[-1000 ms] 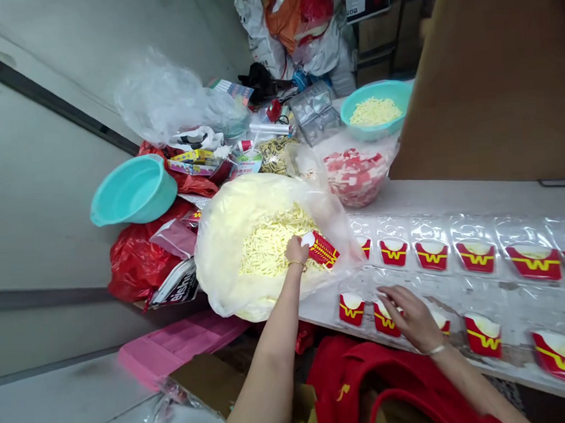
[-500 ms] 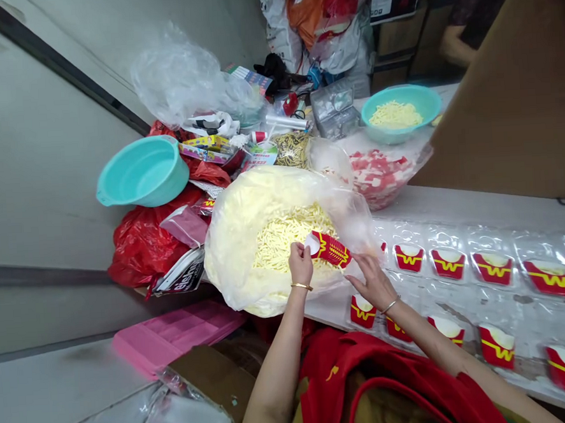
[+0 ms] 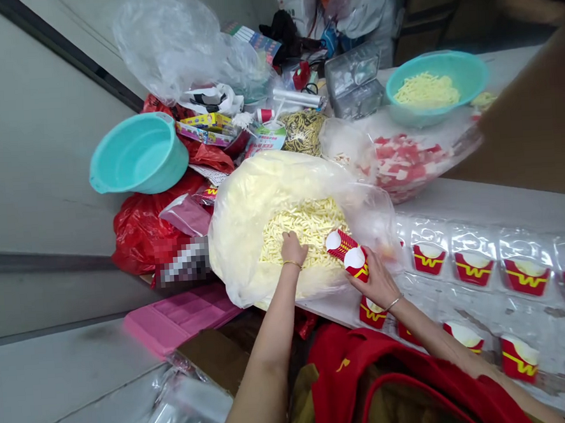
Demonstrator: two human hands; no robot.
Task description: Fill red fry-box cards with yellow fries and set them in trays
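A large clear plastic bag (image 3: 243, 195) lies open around a heap of small pale-yellow sticks like toy French fries (image 3: 302, 220). My left hand (image 3: 294, 249) is down at the heap with its fingers curled; what they pinch, if anything, is hidden. In my right hand (image 3: 377, 279), thumb and fingers grip a small red-and-yellow fry carton (image 3: 357, 267) with a white inside. Against it, over the heap, is a nested stack of the same cartons (image 3: 338, 242); I cannot tell whether the right hand also supports this stack.
Clear blister trays (image 3: 475, 235) with red cartons cover the table at right. Beyond the bag are a bag of red and white pieces (image 3: 408, 165) and a turquoise bowl (image 3: 470, 75) of pale sticks. Another turquoise basin (image 3: 138, 153) stands left. A brown board (image 3: 541, 138) rises at right.
My left hand has left the stack of cartons and moved left onto the pale sticks. One carton now sits apart from the stack in my right hand. The view has shifted somewhat.
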